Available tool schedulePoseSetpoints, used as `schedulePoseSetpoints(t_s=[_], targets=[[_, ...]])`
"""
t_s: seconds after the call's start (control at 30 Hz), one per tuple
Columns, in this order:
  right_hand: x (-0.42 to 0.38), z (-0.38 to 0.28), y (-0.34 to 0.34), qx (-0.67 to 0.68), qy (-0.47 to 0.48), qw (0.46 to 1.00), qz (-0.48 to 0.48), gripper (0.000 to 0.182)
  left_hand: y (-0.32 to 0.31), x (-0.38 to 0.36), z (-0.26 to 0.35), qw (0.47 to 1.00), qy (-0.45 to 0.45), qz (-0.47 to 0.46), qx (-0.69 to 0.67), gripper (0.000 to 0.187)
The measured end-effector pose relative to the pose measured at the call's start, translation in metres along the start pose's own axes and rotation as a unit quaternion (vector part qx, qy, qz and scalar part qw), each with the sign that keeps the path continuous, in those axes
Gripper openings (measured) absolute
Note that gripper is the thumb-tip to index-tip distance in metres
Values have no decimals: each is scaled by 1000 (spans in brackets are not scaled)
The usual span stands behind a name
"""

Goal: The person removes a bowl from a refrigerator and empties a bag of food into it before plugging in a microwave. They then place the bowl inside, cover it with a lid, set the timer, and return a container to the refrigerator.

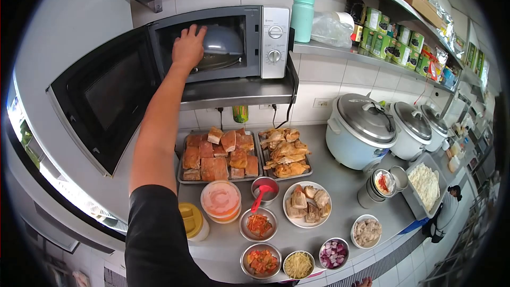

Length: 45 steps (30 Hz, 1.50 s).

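My left hand [188,47] covers the near edge of the plastic dome cover [222,41] inside the microwave [212,42], so I can't tell whether my fingers grip it or only rest on it. My right hand [364,283] is cut off at the frame's six o'clock edge; only fingertips show. My forearm hides the left end of the tray of fried pork slabs [219,157]. At three o'clock, the can labels [380,42] on the shelf are too small to read.

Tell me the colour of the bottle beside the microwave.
Mint green bottle, clearest in the head view.
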State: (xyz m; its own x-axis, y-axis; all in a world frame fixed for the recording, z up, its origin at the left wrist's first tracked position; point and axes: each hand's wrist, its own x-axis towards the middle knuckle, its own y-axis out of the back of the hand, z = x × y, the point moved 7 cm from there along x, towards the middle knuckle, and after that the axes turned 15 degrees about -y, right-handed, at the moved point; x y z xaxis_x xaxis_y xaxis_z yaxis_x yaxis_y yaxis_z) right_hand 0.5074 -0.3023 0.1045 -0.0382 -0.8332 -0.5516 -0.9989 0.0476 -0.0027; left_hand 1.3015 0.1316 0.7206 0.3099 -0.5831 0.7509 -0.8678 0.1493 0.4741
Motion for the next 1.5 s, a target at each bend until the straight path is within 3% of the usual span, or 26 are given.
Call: schedulePoseSetpoints(t_s=[0.07, 0.13, 0.17, 0.23, 0.27, 0.33, 0.43, 0.57, 0.77, 0.83, 0.9, 0.97, 1.0, 1.13, 1.3, 1.43, 1.5], targets=[[-1, 4, -2, 0, -6, 1000, -7, 49, -7, 3, 0, 999, 18, 2, 31, 56], [-3, 4, -3, -6, -10, 1000, -18, 50, -36, 1, -10, 988, 80, -120, -50, 68], [-6, 5, -5, -15, -16, 999, -31, 50, -41, 4, -15, 989, 77, -119, -52, 68], [-7, 8, -2, 0, -30, 999, -40, 51, -58, 3, -21, 966, 109, -128, -196, 86], [-12, 6, -1, -10, -33, 999, -29, 51, -44, 1, -11, 965, 108, -130, -199, 86], [-23, 5, -2, -19, -38, 999, -17, 50, -23, -2, 12, 964, 22, -227, -136, 103], [-23, 6, -1, -17, -37, 999, -10, 48, -37, -3, 1, 964, 29, -219, -147, 107], [-10, 16, 5, -10, -27, 999, -14, 45, -31, -4, 0, 968, 23, -214, -131, 100], [-23, 13, 3, -27, -28, 999, -11, 45, -43, -1, 1, 983, -40, -81, -162, 81], [-28, 10, 3, -54, -34, 998, -3, 45, -30, 0, -7, 995, -18, -9, -94, 77], [-33, 10, 2, -53, -40, 998, 2, 43, -26, 2, -10, 999, 17, -7, -37, 69], [-21, 20, 6, -39, -57, 998, -10, 41, -48, -6, -38, 977, 179, -113, -23, 64], [-13, 27, 5, -24, -52, 997, -42, 40, -51, -8, -40, 977, 180, -111, -24, 64], [-32, 26, -18, -27, -128, 989, -72, 39, -27, -26, -29, 987, 160, 28, 14, 69], [-29, 26, -35, -83, -126, 980, -129, 35, 25, -75, 3, 982, 114, 151, 12, 71], [-24, 23, -48, -97, -114, 978, -147, 37, 102, -136, 33, 930, 111, 307, -171, 58], [-22, 28, -51, -112, -140, 971, -160, 38, 159, -154, 53, 910, 66, 395, -111, 53]])
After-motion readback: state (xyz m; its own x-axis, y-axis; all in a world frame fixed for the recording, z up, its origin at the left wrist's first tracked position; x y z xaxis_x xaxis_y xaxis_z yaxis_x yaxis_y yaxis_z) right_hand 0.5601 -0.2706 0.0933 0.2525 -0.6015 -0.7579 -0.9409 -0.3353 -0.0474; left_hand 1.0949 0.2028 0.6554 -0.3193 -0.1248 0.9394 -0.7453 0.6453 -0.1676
